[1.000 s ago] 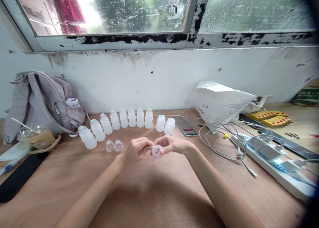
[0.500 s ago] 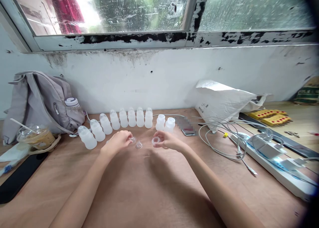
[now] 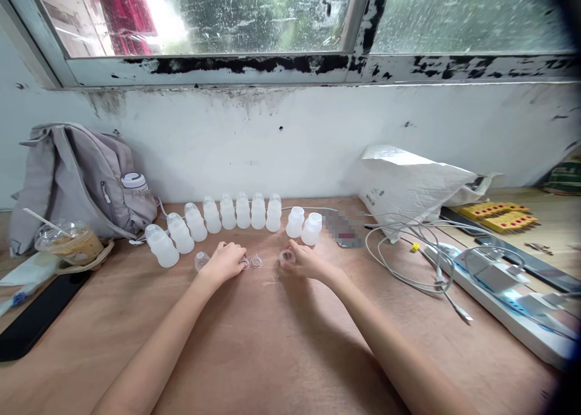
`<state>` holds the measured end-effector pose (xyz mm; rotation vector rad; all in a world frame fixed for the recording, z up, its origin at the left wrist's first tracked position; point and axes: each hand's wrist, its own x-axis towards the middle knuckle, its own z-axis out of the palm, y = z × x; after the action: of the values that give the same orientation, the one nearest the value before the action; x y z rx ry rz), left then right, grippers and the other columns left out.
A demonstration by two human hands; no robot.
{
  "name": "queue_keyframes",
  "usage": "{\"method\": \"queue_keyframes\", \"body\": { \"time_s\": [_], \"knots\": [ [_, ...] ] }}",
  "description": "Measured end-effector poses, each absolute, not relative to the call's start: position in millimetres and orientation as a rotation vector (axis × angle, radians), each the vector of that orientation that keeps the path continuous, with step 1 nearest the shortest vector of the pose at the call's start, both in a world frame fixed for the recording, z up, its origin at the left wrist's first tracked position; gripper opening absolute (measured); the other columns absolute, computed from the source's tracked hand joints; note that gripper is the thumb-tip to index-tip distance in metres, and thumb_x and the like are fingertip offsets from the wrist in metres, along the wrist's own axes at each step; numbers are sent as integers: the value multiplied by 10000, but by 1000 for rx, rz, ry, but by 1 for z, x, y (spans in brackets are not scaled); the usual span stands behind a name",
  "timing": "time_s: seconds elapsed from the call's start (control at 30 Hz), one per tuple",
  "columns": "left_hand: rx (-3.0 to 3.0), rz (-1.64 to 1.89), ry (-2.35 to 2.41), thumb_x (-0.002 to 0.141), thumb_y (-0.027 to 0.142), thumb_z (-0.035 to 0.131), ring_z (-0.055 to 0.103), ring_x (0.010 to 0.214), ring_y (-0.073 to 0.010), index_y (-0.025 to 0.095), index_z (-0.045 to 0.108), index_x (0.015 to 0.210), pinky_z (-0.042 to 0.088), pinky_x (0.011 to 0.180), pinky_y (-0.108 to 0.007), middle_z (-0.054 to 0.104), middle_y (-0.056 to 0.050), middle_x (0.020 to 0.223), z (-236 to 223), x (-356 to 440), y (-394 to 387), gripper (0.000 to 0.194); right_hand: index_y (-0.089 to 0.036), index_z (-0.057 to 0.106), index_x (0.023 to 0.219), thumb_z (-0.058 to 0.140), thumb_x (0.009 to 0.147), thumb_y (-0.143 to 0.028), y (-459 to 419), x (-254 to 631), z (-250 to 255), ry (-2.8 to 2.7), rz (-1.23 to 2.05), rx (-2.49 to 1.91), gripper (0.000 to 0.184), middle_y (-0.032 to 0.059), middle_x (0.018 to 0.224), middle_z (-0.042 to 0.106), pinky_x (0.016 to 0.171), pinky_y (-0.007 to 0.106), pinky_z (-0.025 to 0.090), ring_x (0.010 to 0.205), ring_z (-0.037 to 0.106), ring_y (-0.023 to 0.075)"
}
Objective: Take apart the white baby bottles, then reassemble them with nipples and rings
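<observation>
My left hand [image 3: 224,262] is bent over the table, its fingertips closed on a small clear bottle nipple [image 3: 245,262]. Right beside that lies another clear nipple [image 3: 256,261]. Partly behind my left wrist sits a clear dome cap [image 3: 201,260]. My right hand [image 3: 306,261] pinches a translucent screw ring [image 3: 287,256] low over the tabletop. Just beyond that hand stand two frosted feeding bottles, a nearer one [image 3: 311,228] and a farther one [image 3: 295,221], both without caps. A curved row of capped feeding bottles [image 3: 242,212] runs along the back and left.
On the left are a grey backpack [image 3: 77,179], an iced drink cup [image 3: 72,242] and a black phone [image 3: 40,315]. To the right lie a white bag [image 3: 408,182], coiled cables [image 3: 394,264], a power strip [image 3: 494,300] and yellow parts [image 3: 499,215].
My left hand has come down nearer me, bringing its nipple beside the other one. My right hand, with the ring, has drawn slightly closer, uncovering the two uncapped bottles. The view has shifted a little.
</observation>
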<state>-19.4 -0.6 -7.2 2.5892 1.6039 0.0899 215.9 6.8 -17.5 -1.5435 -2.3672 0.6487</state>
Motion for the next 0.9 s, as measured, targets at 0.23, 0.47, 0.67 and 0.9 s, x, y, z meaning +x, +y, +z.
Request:
{"method": "queue_keyframes", "body": {
  "time_s": [0.23,0.47,0.67,0.9],
  "knots": [
    [2595,117,1604,804,245,492,593,913,-231,200,627,853,338,865,-377,679,-76,923,-11,-16,0,151,-153,507,964,592,738,-298,13,214,-29,-2415,502,-1637,282,132,961,607,731,304,388,918,565,267],
    [2569,84,1605,806,257,489,612,864,-240,201,614,896,356,824,-390,683,-68,879,-12,-18,0,164,-159,548,978,610,705,-222,18,221,-31,-2470,457,-1675,287,127,1015,597,780,310,375,980,532,272],
    [2545,47,1604,810,238,475,607,897,-243,203,591,972,369,805,-369,675,-78,953,-8,-18,-1,202,-160,562,996,609,695,-185,22,228,-32,-2497,436,-1693,305,122,1001,610,765,311,382,942,546,274],
    [2514,12,1603,815,257,465,618,874,-240,206,602,943,379,790,-351,680,-71,929,-2,-17,-2,194,-151,579,946,611,695,-176,16,229,-23,-2447,396,-1669,254,123,936,619,691,295,415,865,582,260]
  ]
}}
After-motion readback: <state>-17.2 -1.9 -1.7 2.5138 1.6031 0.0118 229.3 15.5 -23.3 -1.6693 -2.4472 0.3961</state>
